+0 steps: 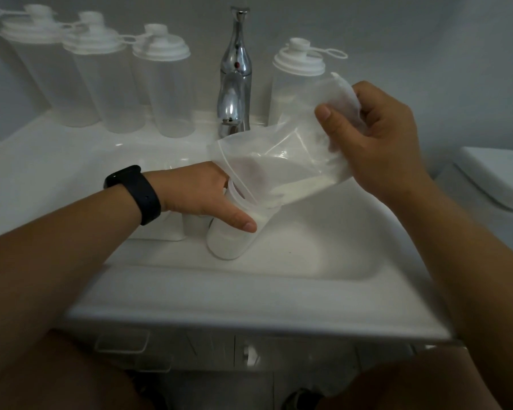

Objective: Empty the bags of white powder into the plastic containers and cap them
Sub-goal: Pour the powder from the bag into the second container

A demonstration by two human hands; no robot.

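An uncapped clear plastic container (231,241) stands tilted in the sink basin, partly filled with white powder. My left hand (202,199), with a black band on the wrist, grips it just below the rim. My right hand (379,137) holds a clear plastic bag (279,167) by its bottom end, tipped so the bag's open mouth rests in the container's opening. White powder lies along the bag's lower side. A capped container (296,84) holding powder stands right of the faucet. Three capped containers (166,84) with no powder visible stand along the back left.
The white sink (249,294) fills the middle of the view, with a chrome faucet (234,75) at the back. A white object (190,226) sits in the basin behind my left hand. A toilet (492,179) is at the right. A cabinet front is below the sink.
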